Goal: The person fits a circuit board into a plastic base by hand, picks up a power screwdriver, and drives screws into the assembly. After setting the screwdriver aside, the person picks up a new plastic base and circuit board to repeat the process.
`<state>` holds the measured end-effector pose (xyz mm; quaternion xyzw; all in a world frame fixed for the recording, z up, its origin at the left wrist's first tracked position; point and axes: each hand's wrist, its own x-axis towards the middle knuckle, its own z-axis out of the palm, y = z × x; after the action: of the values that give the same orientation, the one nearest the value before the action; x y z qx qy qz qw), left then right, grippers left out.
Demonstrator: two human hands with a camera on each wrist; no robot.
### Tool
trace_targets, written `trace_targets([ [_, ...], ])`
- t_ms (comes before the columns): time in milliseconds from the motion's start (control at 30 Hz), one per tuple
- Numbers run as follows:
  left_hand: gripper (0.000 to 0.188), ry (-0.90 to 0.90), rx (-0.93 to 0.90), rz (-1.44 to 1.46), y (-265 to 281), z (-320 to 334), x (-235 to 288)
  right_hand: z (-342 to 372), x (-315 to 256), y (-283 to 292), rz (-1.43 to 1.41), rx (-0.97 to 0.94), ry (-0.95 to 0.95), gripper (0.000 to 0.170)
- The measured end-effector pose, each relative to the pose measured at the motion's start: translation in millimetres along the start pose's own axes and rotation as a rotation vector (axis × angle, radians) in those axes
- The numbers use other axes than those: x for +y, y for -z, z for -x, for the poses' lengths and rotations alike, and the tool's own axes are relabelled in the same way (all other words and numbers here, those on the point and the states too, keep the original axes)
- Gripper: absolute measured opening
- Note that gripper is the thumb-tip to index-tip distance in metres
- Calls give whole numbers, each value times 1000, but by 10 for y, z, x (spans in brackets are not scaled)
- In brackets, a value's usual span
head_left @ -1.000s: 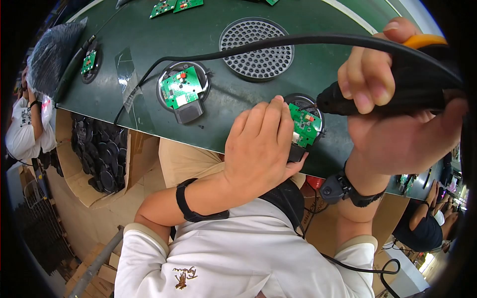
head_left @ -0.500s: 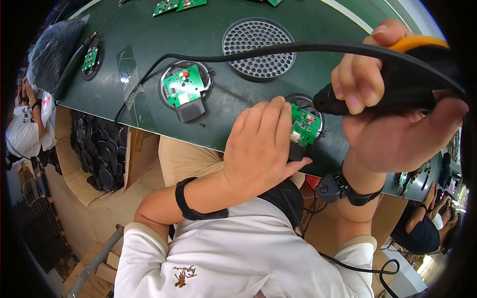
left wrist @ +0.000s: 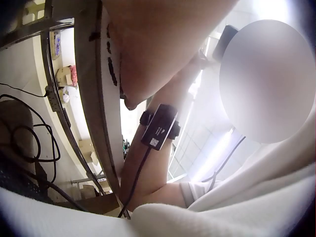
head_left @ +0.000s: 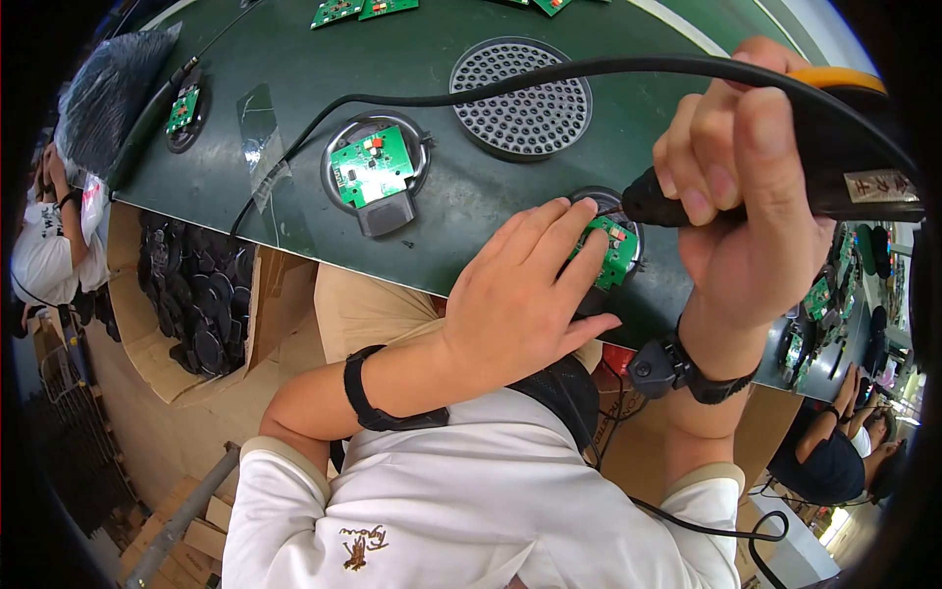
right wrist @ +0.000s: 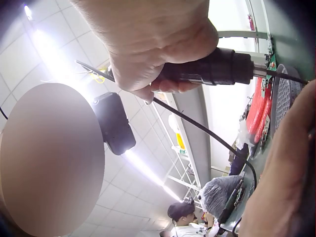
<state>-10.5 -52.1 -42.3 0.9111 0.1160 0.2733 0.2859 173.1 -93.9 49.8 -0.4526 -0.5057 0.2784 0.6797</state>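
My right hand (head_left: 731, 187) grips a black electric screwdriver (head_left: 846, 147) with an orange band, its thumb laid along the body. The screwdriver's thin bit points left toward a green circuit board (head_left: 616, 253) in a round black housing (head_left: 591, 193). My left hand (head_left: 515, 299) lies over this housing with extended, spread fingers, the fingertips on the board near the bit. Its palm and fingers hide the housing's left side. In the right wrist view the screwdriver (right wrist: 222, 66) sits in the right hand, with part of the other forearm at the right.
A second housing with a board (head_left: 373, 167) lies left, a small screw (head_left: 408, 244) near it. Behind stands a round perforated grey tray (head_left: 521, 98). A black cable (head_left: 392, 98) crosses the green table. A carton (head_left: 177, 383) of black round parts stands below the left edge.
My left fingers have spread and shifted over the board toward the bit. My right thumb has swung up onto the screwdriver's body. The table items appear slightly farther right.
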Motion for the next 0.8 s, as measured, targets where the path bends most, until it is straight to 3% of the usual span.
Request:
trace_targets([
  [133,84,4,-1,6,15,-8,2,-12,-23,-74,120,26,27,33],
  [200,84,12,-2,11,2,-1,-2,-15,-34,-148,95,126,36,29],
  [300,85,22,-10,4,-5,8,6,-82,-246,-398,121,81,-41,25],
  [433,84,31,-26,-14,-8,15,15,-46,-54,-125,-9,-1,46,23],
  [533,85,40,-43,-23,-1,11,29,-36,-169,-333,9,108,-107,22],
  [600,85,43,-42,-20,0,11,26,103,36,-229,21,466,-132,24],
  [633,85,43,-42,-18,1,9,25,77,14,-262,21,466,-132,24],
  [700,85,44,-41,-21,3,10,25,4,-56,-362,-41,180,56,25],
  [800,83,44,-37,-21,0,7,22,-2,-56,-370,-61,175,65,25],
])
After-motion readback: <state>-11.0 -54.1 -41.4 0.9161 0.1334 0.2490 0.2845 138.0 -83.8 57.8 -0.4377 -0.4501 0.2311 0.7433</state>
